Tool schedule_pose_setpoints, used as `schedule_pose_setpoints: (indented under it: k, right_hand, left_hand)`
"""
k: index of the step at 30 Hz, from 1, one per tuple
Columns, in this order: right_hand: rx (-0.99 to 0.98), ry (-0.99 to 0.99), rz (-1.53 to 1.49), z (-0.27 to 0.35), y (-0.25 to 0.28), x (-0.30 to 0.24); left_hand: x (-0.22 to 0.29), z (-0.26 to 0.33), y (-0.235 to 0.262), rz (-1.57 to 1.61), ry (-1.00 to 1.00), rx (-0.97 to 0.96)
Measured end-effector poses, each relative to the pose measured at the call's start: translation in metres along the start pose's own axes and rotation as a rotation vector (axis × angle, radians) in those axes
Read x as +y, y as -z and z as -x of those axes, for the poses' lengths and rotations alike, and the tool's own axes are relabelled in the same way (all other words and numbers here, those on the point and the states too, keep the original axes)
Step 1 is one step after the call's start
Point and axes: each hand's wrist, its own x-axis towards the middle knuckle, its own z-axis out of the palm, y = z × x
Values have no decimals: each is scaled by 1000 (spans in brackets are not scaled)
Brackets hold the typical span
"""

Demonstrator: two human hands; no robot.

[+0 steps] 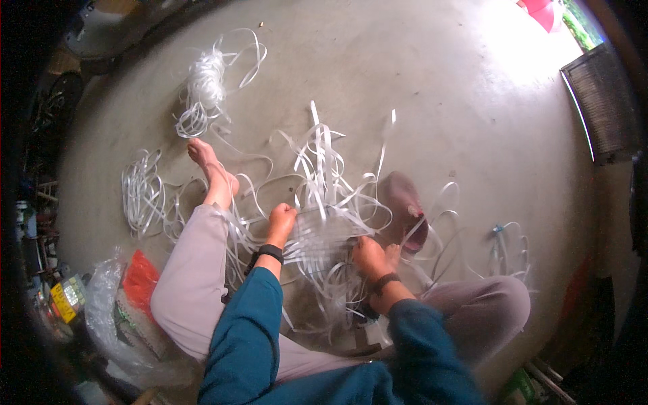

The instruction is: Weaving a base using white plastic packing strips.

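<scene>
White strap weaving point(317, 237) spans between the left hand point(281, 225) and right hand point(371, 258), fingers clenched on its opposite edges; beyond loose straps point(324, 158), bare concrete floor point(466, 115) opens toward its far right corner.

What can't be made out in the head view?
All in the head view:
White weave: blurred, so its pattern is lost.
Left hand, right hand: their own backs hide the exact grip.
Red thing, upper right: cut off by the top edge.
</scene>
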Motion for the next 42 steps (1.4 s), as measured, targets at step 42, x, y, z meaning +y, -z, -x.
schedule_pose_setpoints:
  k: [42]
  right_hand:
    - [116, 117, -164, -78, -48, 42]
  left_hand:
    - [20, -26, 14, 71, 62, 167]
